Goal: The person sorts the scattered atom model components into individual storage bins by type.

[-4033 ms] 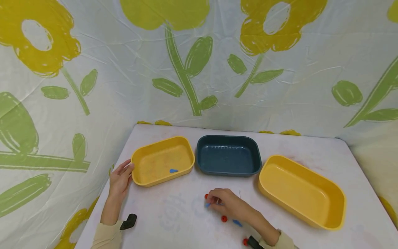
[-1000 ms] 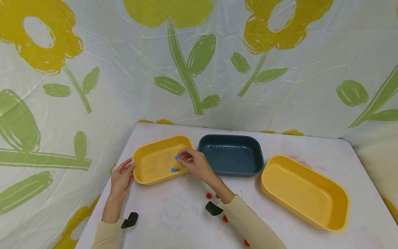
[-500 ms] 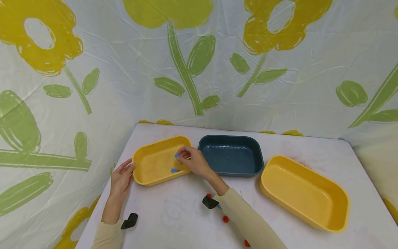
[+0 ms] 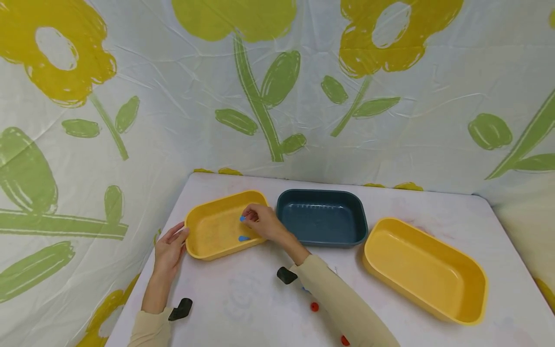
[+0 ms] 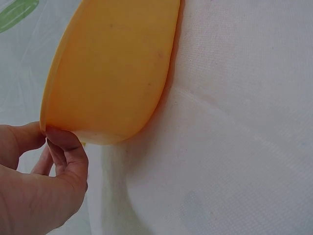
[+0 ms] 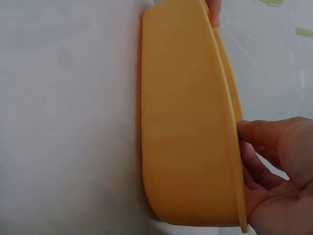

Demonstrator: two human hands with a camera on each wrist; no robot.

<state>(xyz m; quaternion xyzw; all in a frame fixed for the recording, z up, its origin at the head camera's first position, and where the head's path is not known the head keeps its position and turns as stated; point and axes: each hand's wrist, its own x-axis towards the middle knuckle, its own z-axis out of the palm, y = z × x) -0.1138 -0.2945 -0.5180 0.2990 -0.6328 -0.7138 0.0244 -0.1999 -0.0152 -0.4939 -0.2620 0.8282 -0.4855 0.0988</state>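
My left hand [image 4: 168, 248] grips the end of the left yellow tub [image 4: 205, 233]. In the left wrist view, this hand [image 5: 54, 183] has its thumb and fingers at the tub's rim [image 5: 45, 105]. Over the right part of that tub, my right hand [image 4: 263, 221] pinches a small blue piece [image 4: 242, 219] with a rounded end. A similar blue piece [image 4: 244, 238], teardrop-shaped, lies on the tub's floor below. The right wrist view has the right hand [image 6: 286, 171] at the rim, the tub wall [image 6: 188, 132] hiding most of what it holds.
A dark teal tub [image 4: 321, 217] stands just right of the left tub, and a second yellow tub [image 4: 425, 270] sits angled farther right. Red beads [image 4: 314, 307] lie near my right sleeve [image 4: 342, 301], which partly covers another blue piece [image 4: 305, 289]. Flower-printed cloth [image 4: 321, 144] hangs behind the table.
Four seconds ago my right hand was at the table among the red beads. It has carried a blue piece over the left tub and lately shifted slightly left. My left hand stays put.
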